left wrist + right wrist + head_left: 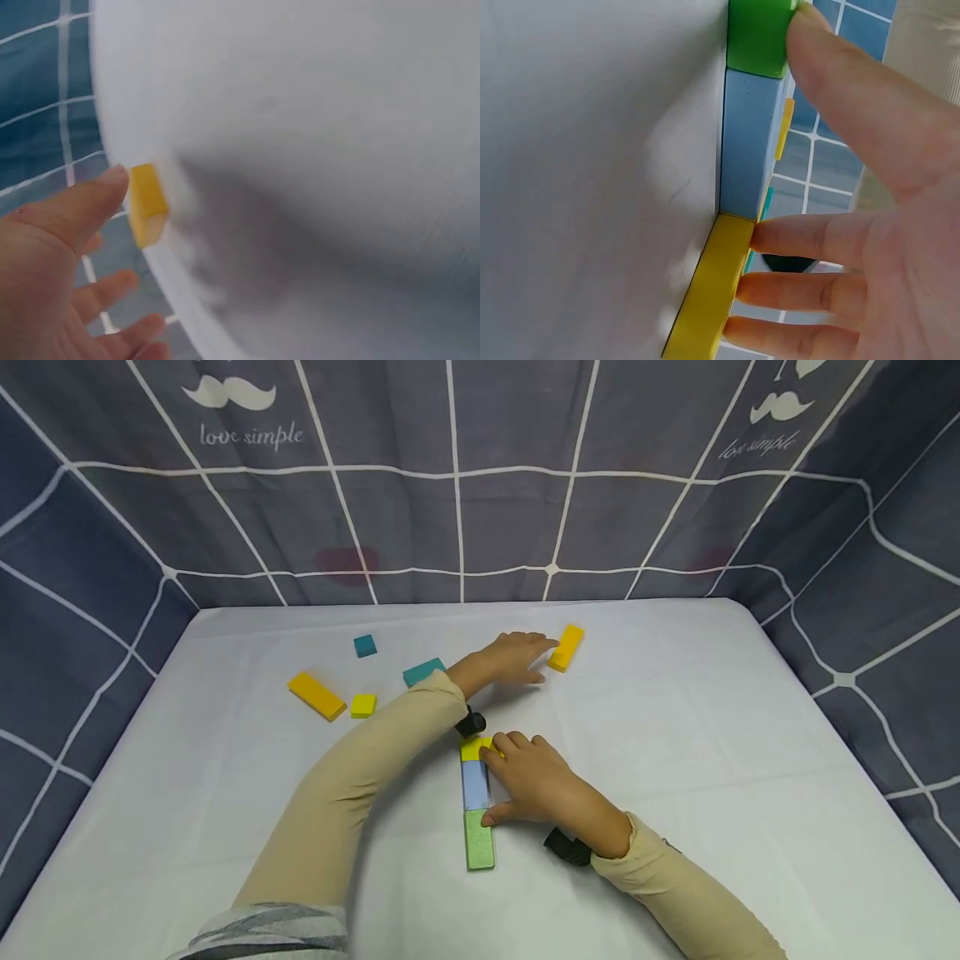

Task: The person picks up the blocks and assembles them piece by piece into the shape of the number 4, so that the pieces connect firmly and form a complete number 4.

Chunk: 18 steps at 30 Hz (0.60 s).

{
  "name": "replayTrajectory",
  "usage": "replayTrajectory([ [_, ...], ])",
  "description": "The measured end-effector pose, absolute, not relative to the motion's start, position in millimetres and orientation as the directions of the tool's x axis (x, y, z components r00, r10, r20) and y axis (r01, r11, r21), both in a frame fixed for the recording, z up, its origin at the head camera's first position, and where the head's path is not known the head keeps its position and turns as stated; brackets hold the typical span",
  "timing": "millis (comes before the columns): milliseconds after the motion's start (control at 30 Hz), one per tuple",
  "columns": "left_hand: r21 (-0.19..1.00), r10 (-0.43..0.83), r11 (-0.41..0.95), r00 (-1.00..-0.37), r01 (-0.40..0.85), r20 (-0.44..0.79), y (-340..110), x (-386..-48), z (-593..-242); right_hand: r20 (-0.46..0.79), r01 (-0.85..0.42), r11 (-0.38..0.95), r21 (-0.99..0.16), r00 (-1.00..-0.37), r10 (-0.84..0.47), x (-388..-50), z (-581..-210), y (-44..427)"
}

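Reaching across to the far right, my left hand point(516, 657) has its fingers stretched out beside an orange-yellow block point(567, 649). In the left wrist view that block point(147, 202) appears by a fingertip, and no grip on it shows. Nearer me, a green block point(478, 852), a light blue block point(475, 785) and yellow at the far end point(471, 749) lie in one line. My right hand point(536, 781) touches this line from the right. The right wrist view shows the thumb at the green block point(757, 37) and fingertips on the yellow block point(705, 292).
Left of the line lie an orange block point(317, 696), a yellow square block point(363, 706) and a small teal block point(365, 646). A longer teal block point(422, 672) is partly behind my left forearm. A grey checked curtain point(510, 527) borders the white tabletop point(675, 710).
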State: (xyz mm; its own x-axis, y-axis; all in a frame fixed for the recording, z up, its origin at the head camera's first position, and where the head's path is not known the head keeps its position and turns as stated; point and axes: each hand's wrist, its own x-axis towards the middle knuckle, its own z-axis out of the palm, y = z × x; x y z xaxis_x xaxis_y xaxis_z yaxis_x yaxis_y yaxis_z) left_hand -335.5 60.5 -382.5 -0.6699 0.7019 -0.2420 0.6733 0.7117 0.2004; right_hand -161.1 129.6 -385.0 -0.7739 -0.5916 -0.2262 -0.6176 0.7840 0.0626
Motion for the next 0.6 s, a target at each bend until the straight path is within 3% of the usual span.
replayTrajectory([
  [267, 0.12, 0.75, 0.628, -0.557, 0.769, -0.357, 64, -336, -401, -0.231, -0.626, 0.778, 0.058, -0.767, -0.599, -156, -387, 126],
  [600, 0.053, 0.718, 0.647, -0.584, 0.761, -0.378, 42, -334, -393, -0.241, -0.609, 0.79, 0.069, -0.778, -0.58, -161, -384, 127],
])
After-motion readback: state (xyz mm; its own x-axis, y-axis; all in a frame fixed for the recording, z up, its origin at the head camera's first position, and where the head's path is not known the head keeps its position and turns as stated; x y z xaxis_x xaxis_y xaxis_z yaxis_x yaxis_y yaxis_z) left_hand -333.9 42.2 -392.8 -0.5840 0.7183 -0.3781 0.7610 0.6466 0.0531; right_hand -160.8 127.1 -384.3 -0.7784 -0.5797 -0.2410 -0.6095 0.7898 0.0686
